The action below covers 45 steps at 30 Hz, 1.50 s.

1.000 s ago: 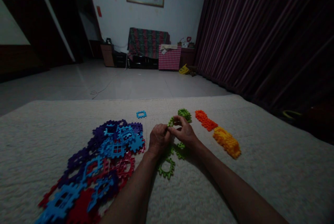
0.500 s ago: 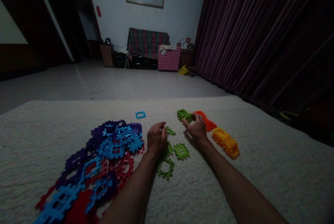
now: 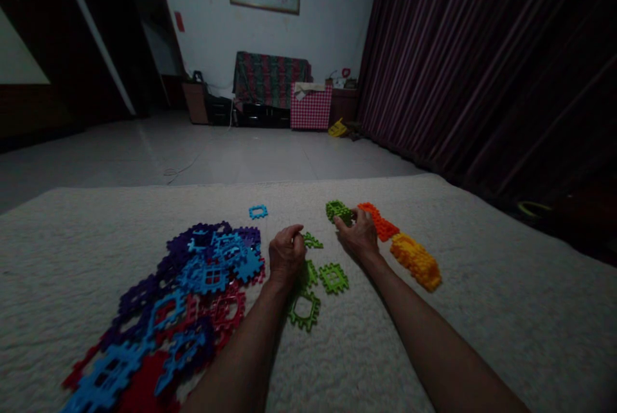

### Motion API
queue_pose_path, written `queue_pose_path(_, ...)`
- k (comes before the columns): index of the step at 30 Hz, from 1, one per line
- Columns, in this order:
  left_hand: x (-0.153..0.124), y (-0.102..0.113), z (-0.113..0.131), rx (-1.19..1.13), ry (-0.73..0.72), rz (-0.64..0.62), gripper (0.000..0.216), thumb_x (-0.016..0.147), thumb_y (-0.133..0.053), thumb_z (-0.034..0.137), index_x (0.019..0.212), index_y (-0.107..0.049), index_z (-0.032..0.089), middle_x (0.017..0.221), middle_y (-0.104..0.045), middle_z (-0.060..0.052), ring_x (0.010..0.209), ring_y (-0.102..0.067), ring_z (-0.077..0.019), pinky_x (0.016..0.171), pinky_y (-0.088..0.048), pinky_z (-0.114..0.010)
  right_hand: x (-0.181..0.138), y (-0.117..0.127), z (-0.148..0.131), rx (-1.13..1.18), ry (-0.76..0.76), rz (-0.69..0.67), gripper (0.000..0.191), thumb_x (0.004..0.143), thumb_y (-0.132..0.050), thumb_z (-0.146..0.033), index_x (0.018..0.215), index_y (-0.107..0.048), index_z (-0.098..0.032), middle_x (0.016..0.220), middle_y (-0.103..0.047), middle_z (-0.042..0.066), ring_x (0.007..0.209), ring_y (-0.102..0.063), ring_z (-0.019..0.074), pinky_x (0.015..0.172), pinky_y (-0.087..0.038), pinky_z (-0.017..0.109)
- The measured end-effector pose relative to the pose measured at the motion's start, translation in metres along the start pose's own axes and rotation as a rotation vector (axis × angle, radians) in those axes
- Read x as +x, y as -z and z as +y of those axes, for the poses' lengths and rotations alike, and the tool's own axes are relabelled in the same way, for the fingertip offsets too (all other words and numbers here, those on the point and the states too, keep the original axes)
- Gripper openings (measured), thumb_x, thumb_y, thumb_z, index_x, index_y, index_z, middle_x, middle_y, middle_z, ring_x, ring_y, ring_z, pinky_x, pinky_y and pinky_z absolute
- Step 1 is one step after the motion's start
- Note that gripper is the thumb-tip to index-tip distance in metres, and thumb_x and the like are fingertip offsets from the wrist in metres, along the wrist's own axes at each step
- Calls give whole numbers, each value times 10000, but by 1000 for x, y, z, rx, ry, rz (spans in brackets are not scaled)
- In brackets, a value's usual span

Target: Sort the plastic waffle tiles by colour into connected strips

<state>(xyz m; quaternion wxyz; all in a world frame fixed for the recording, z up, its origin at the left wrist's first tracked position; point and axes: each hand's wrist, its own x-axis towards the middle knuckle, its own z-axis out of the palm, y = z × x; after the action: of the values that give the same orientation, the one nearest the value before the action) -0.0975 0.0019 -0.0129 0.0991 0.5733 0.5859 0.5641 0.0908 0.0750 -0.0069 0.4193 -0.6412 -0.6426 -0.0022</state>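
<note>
My left hand [image 3: 286, 254] rests on the white rug with its fingers curled, pinching a flat green puzzle piece [image 3: 312, 242] by one end. My right hand [image 3: 357, 235] reaches farther out and closes its fingers on the stack of green pieces [image 3: 337, 210]. Loose green pieces [image 3: 333, 277] lie between my wrists, another green piece [image 3: 305, 312] is nearer me. An orange stack [image 3: 379, 220] and a yellow stack [image 3: 415, 261] sit just right of my right hand.
A heap of blue, purple and red pieces [image 3: 183, 291] covers the rug [image 3: 482, 310] at my left. One lone blue piece [image 3: 258, 212] lies beyond it. Past the rug is tiled floor, with dark curtains [image 3: 482, 66] on the right.
My hands were together on a green piece a second ago. The right hand has since moved out to the green stack; the left hand has lowered to the rug with one green piece.
</note>
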Motion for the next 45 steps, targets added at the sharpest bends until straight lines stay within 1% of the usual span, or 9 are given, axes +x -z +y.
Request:
queue_pose_path(14, 1, 2, 2, -46, 111, 7, 294, 752, -507, 151, 902, -760, 160, 837, -766, -63, 782, -704, -189, 780, -545, -288, -1, -3, 1, 0, -1, 28, 560, 724, -673, -546, 1101, -579, -143, 1047, -591, 151, 978, -551, 297, 858, -453, 419)
queue_pose_path(17, 3, 2, 0, -91, 212, 35, 305, 758, -495, 168, 920, -754, 158, 788, -755, -57, 751, -698, -190, 739, -538, -289, 0, -1, 3, 48, 65, 83, 490, 763, -640, -528, 1075, -578, -155, 1004, -588, 130, 937, -545, 279, 843, -459, 417)
queue_pose_path(21, 6, 0, -8, -168, 348, 103, 340, 783, -459, 180, 979, -737, 158, 763, -742, -50, 733, -692, -183, 709, -537, -288, -3, 5, -5, 177, 249, 126, 238, 833, -561, -378, 967, -591, -183, 929, -589, 93, 871, -551, 233, 816, -473, 377)
queue_pose_path(24, 7, -3, -15, -197, 376, 130, 351, 810, -442, 185, 1015, -726, 161, 786, -738, -50, 747, -692, -177, 701, -541, -281, -14, 7, -16, 281, 436, 10, 103, 845, -524, -269, 870, -596, -201, 838, -590, 59, 803, -568, 198, 758, -481, 322)
queue_pose_path(28, 6, -2, -15, -139, 335, 65, 367, 798, -441, 111, 1022, -729, 157, 844, -751, -56, 817, -701, -175, 781, -544, -285, -29, 3, -28, 322, 543, -221, 119, 842, -531, -239, 894, -626, -190, 839, -616, 58, 744, -583, 173, 680, -473, 281)
queue_pose_path(33, 0, 4, -3, 77, 122, -136, 409, 761, -458, 11, 1040, -732, 131, 1048, -745, -101, 984, -679, -193, 940, -505, -310, -28, -1, -27, 363, 476, -355, 183, 842, -512, -274, 894, -660, -180, 852, -679, 72, 780, -627, 190, 746, -483, 305)
queue_pose_path(36, -3, 6, 1, 222, 22, -237, 409, 773, -485, 17, 1078, -727, 141, 1083, -737, -102, 1041, -654, -208, 994, -476, -326, -24, 1, -26, 403, 421, -410, 215, 839, -492, -290, 863, -681, -192, 864, -708, 67, 833, -644, 196, 790, -483, 313)
queue_pose_path(39, -4, 7, 2, 278, -11, -294, 375, 809, -504, 55, 1082, -732, 176, 1072, -743, -83, 1047, -648, -205, 1002, -470, -329, -23, 4, -27, 474, 320, -467, 244, 832, -479, -310, 858, -695, -200, 847, -723, 51, 819, -653, 190, 778, -489, 308)
queue_pose_path(45, 0, 9, 2, 239, 16, -306, 346, 812, -523, 82, 1051, -749, 188, 1051, -754, -87, 1006, -674, -209, 967, -495, -344, -27, 4, -28, 634, 74, -548, 264, 784, -494, -338, 878, -697, -197, 716, -714, 16, 724, -671, 182, 739, -518, 319)
